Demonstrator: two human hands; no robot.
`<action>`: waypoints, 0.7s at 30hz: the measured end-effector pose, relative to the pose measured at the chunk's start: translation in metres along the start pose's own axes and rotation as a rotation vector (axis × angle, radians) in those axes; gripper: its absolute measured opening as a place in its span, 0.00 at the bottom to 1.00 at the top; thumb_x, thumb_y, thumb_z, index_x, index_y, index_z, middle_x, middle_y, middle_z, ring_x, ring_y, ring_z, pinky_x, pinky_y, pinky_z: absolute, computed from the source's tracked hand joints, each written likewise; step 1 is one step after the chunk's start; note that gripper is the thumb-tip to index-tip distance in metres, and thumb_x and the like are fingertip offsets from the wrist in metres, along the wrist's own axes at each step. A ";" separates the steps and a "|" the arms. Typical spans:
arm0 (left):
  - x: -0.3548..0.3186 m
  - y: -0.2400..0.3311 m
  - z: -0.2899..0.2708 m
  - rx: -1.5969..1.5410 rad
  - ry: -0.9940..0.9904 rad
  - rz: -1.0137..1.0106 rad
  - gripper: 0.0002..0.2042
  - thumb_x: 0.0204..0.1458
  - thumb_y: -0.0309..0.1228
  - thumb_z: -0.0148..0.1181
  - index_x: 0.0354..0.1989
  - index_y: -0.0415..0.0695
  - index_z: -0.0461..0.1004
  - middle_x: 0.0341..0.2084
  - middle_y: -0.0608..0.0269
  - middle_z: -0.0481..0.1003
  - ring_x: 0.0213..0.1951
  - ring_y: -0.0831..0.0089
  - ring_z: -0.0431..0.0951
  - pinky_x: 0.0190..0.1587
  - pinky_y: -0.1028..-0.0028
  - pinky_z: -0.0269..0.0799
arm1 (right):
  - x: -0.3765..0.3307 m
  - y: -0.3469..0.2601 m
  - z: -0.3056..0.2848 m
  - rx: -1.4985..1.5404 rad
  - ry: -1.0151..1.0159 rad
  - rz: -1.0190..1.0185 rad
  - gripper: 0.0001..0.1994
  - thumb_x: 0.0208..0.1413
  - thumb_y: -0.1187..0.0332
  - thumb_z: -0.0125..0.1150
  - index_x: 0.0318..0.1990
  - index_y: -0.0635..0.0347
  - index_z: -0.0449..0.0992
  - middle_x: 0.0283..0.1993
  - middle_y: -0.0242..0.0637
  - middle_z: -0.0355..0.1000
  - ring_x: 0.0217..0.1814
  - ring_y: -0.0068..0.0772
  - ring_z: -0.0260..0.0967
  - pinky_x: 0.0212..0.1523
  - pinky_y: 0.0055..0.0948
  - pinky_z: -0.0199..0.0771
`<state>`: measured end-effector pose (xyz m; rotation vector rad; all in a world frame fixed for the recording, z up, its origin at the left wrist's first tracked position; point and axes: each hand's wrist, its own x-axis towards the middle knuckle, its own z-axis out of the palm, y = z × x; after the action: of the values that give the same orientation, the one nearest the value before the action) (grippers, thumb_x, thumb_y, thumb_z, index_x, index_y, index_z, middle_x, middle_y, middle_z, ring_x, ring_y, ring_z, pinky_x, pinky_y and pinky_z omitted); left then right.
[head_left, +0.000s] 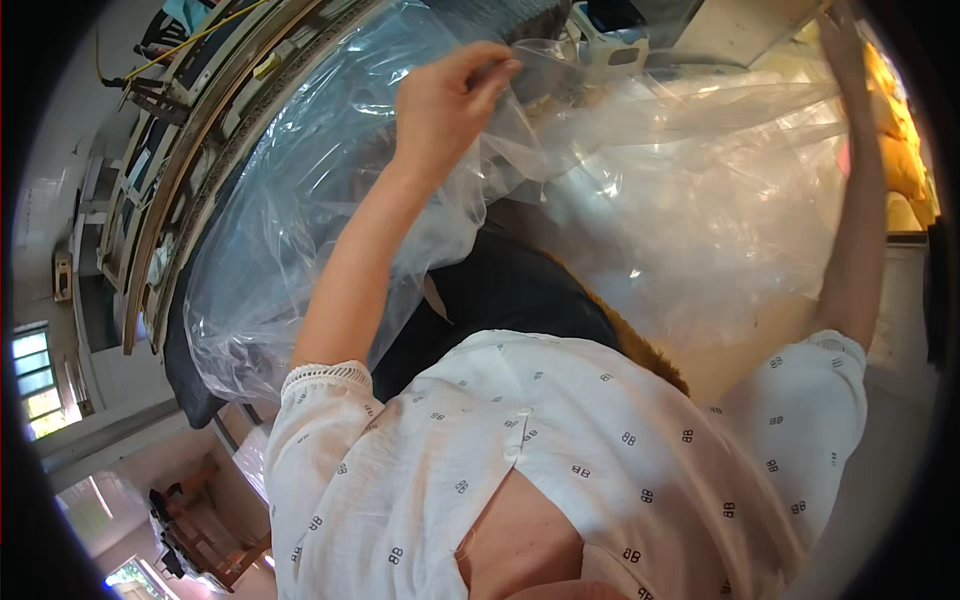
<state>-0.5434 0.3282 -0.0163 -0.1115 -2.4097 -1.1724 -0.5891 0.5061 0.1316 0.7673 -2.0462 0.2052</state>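
My left hand (450, 100) is closed at the upper middle, thumb and fingers pinching an edge of clear plastic sheeting (690, 170). From that pinch the thin film stretches across to the right in loose folds. More of the clear plastic (290, 220) lies crumpled under and left of my left forearm, down toward my lap. My right arm reaches far out to the upper right, past the plastic's right end. At the picture's dim rim my right hand (840, 40) is blurred, and its fingers do not show clearly.
A worktable with layered wooden edges (170, 220) curves along the left, with tools and a yellow cord (200, 35) on it. A white plastic container (610, 45) stands at the top. Bright yellow material (898, 130) is at the right. Dark fabric (510, 290) covers my lap.
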 end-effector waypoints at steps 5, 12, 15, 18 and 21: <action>0.012 0.026 -0.007 0.024 0.130 0.186 0.07 0.47 0.31 0.57 0.34 0.46 0.75 0.18 0.58 0.74 0.15 0.74 0.70 0.20 0.77 0.64 | -0.083 -0.010 0.088 1.199 -0.614 0.055 0.19 0.49 0.62 0.56 0.49 0.59 0.67 0.37 0.38 0.71 0.42 0.28 0.67 0.44 0.23 0.64; -0.106 -0.079 -0.238 0.680 0.509 -0.470 0.13 0.53 0.36 0.51 0.41 0.43 0.74 0.34 0.60 0.76 0.33 0.72 0.76 0.35 0.77 0.69 | -0.121 -0.023 0.158 1.610 -1.030 0.529 0.12 0.55 0.59 0.50 0.40 0.54 0.73 0.37 0.24 0.69 0.37 0.17 0.61 0.35 0.20 0.61; -0.234 -0.116 -0.270 1.136 0.473 -0.458 0.12 0.52 0.36 0.53 0.39 0.41 0.72 0.34 0.56 0.71 0.37 0.60 0.71 0.40 0.71 0.65 | -0.117 -0.053 0.158 1.796 -1.213 0.653 0.11 0.56 0.58 0.50 0.39 0.51 0.73 0.31 0.23 0.67 0.32 0.16 0.60 0.28 0.17 0.58; -0.301 -0.087 -0.253 1.115 0.563 -0.551 0.07 0.50 0.30 0.53 0.30 0.38 0.69 0.29 0.53 0.69 0.33 0.58 0.69 0.36 0.66 0.64 | -0.112 -0.083 0.153 1.937 -1.154 0.522 0.09 0.55 0.63 0.49 0.30 0.57 0.70 0.20 0.21 0.59 0.24 0.14 0.54 0.26 0.17 0.53; -0.400 -0.073 -0.215 1.301 0.522 -0.712 0.08 0.51 0.30 0.49 0.31 0.37 0.70 0.29 0.51 0.70 0.32 0.56 0.69 0.36 0.62 0.63 | -0.110 -0.097 0.131 1.755 -0.973 0.163 0.06 0.54 0.68 0.47 0.29 0.60 0.67 0.21 0.26 0.60 0.24 0.18 0.55 0.26 0.20 0.55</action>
<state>-0.1272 0.1671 -0.1285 1.3187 -2.2464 0.3503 -0.5809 0.4225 -0.0461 1.9375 -2.3832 2.2617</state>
